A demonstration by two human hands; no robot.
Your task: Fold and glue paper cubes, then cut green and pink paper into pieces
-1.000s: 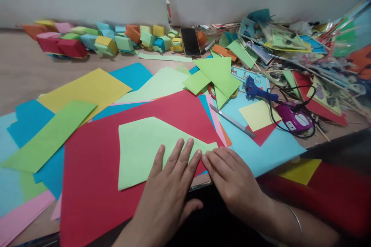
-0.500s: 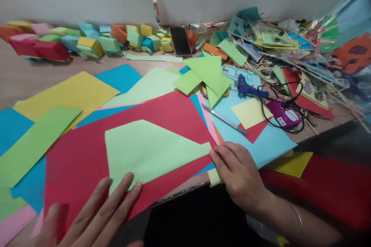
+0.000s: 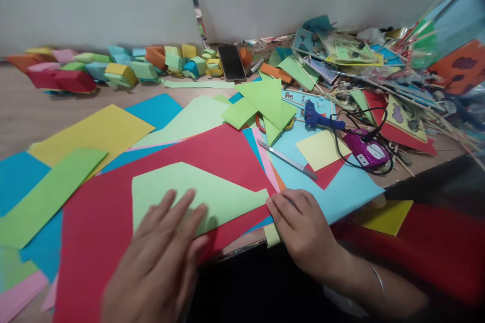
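Note:
A pale green sheet of paper (image 3: 170, 181), wide at its left and narrowing to a point at the right, lies over a large red sheet (image 3: 91, 232). My right hand (image 3: 303, 222) has thumb and fingers closed at the narrow tip of the pale green paper, near the table edge. My left hand (image 3: 162, 252) stretches its fingers over the lower part of the same paper, slightly blurred; whether it presses down, I cannot tell. Just behind my right hand a grey cutter knife (image 3: 288, 159) rests on light blue paper (image 3: 352, 186).
Folded paper boxes (image 3: 121, 74) line the wall, beside a phone (image 3: 232, 63). A blue glue gun (image 3: 322, 118) and a purple extension socket (image 3: 366, 149) with a black cable lie on the right. Behind them is a heap of sticks and paper cards (image 3: 359, 53).
My left hand has moved right and forward, from the paper's lower left corner onto its lower middle. The right hand stays at the tip. The view has shifted slightly.

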